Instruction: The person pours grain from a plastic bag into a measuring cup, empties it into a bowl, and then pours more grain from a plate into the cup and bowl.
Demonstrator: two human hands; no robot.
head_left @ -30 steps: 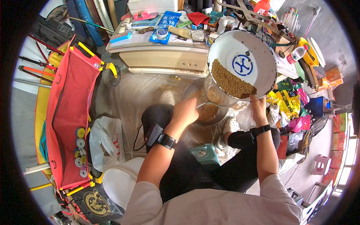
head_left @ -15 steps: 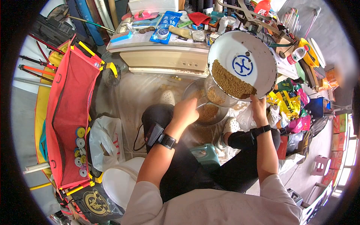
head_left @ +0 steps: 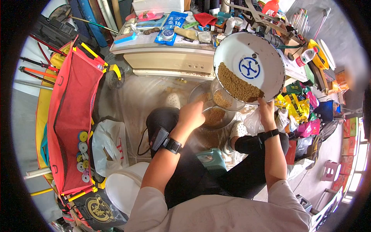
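Observation:
My right hand (head_left: pixel 266 113) grips the near rim of a white enamel basin (head_left: pixel 266 54) with a dark chipped edge and a blue emblem. The basin is tilted, and brown granules (head_left: pixel 237 84) lie banked along its lower left side. My left hand (head_left: pixel 192 115) is closed on a clear plastic vessel (head_left: pixel 236 107), whose exact kind I cannot make out. That vessel sits under the basin's lower edge, with granules visible in it. Beneath it on the floor stands a round metal bowl (head_left: pixel 195 92) holding more granules.
A teal plastic container (head_left: pixel 211 161) stands between my legs. To the left are a white bucket (head_left: pixel 123 189), a white plastic bag (head_left: pixel 108 149) and a red mesh-fronted bag (head_left: pixel 73 116). A cluttered table (head_left: pixel 162 48) stands ahead. Bright packages (head_left: pixel 299 108) are heaped at right.
Almost nothing differs. The tilted basin has shifted very slightly left, and both hands keep their places.

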